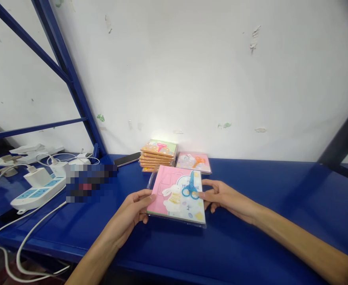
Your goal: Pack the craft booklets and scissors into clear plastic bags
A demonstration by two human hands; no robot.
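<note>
Between my two hands is a square paper-craft booklet in a clear plastic sleeve, pink and white with a rabbit picture. Blue child's scissors lie on its front, at the upper right. My left hand grips the left edge, thumb on top. On the right edge, my right hand pinches the booklet, its thumb near the scissors' handle. Behind it stands a stack of similar packs, with pink scissors on the top one. Beside the stack lies a pink pack with orange scissors.
A white power strip with plugged-in chargers and loose cables takes up the left side. A dark phone-like slab lies left of the stack. A blue metal frame post rises at the left, before a white wall.
</note>
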